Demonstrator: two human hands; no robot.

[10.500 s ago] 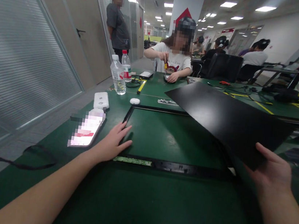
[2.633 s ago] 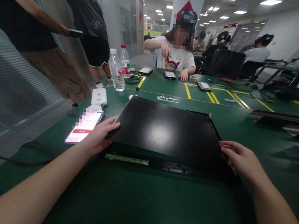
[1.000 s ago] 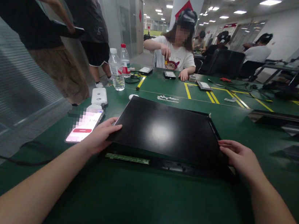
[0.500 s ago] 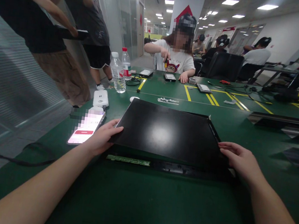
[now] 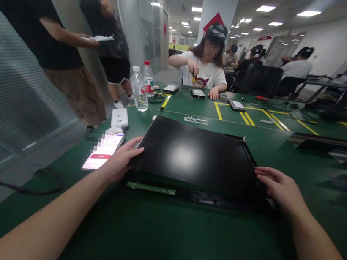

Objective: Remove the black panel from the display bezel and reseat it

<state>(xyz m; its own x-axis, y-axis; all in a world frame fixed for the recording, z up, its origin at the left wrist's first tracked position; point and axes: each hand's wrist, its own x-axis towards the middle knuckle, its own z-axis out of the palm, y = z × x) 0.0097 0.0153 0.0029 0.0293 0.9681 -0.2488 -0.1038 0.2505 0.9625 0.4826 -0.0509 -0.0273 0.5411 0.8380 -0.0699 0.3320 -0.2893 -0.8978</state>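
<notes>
A flat black display panel [image 5: 186,153] lies tilted over a black frame [image 5: 215,199], its left side raised and a round light reflection on its face. My left hand [image 5: 123,157] pinches the panel's left edge, thumb on top and fingers beneath. On the opposite side my right hand [image 5: 276,186] is closed at the panel's right edge, where it meets the frame; whether those fingers also hold the frame I cannot tell. A narrow green circuit board [image 5: 151,188] shows along the frame's near side. The rest of the frame is mostly hidden under the panel.
Left of the panel are a lit phone [image 5: 103,150], a white power bank [image 5: 120,118] and two bottles [image 5: 140,93]. Across the green table [image 5: 171,240], a person holds a tool over a hard drive [image 5: 198,93]. Dark strips [image 5: 331,146] lie right. People stand at left.
Both hands keep their hold and the panel barely moves within the frame. The view has shifted slightly. At left, a standing person's hands now hold white sheets higher up.
</notes>
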